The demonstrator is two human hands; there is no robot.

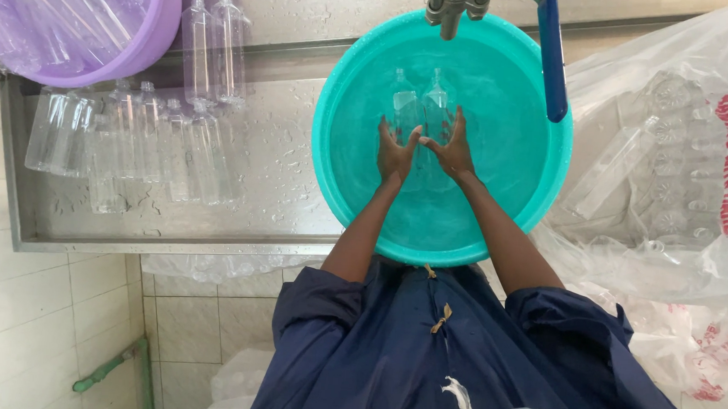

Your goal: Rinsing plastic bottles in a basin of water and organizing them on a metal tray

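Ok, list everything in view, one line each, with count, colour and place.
basin: one, teal, on the steel counter, under the tap
bottles in basin: two, clear plastic, in the water
tap: one, metal, blue handle, above the basin
counter: one, steel, wet
bottles on counter: several, clear; most lying left of the basin, two at the back
tub: one, purple, top left, holding clear bottles
plastic bag: one, clear with red print, right, full of bottles
left hand: in the basin, on a bottle
right hand: in the basin, on a bottle
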